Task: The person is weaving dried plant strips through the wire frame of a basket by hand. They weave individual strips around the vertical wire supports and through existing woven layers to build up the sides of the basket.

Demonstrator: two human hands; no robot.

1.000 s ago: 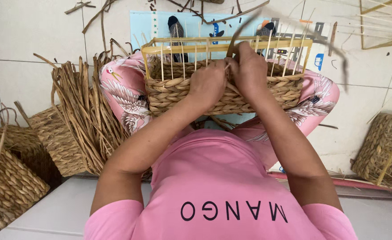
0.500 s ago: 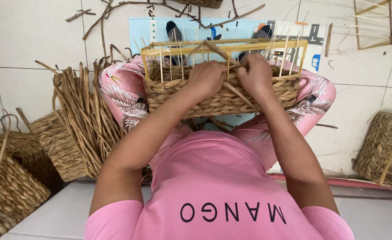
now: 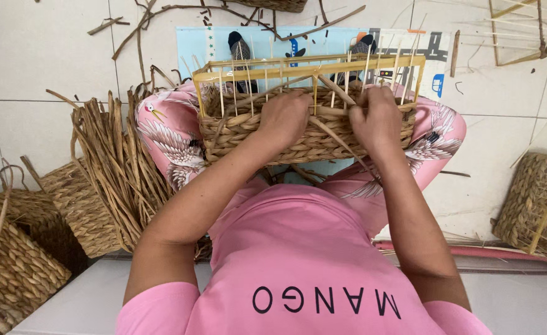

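Observation:
A half-woven basket (image 3: 248, 133) with a yellow wire frame and upright spokes rests on my lap, between my knees in pink patterned trousers. My left hand (image 3: 284, 118) presses on the woven near wall, fingers curled over its top edge. My right hand (image 3: 378, 118) pinches a flat brown weaving strand (image 3: 339, 141) that runs diagonally across the near wall, just right of a yellow upright. The strand's far end is hidden behind my right hand.
A bundle of loose dried strands (image 3: 115, 174) lies on the floor at my left. Finished woven baskets (image 3: 13, 260) stand at lower left, another part-woven basket (image 3: 537, 201) at right. A bare frame (image 3: 528, 31) sits at top right. A blue mat (image 3: 298, 43) lies ahead.
The long strand that arched up above the basket has been pulled down across the near wall. My right hand has dropped lower onto the weave; the left hand has barely moved.

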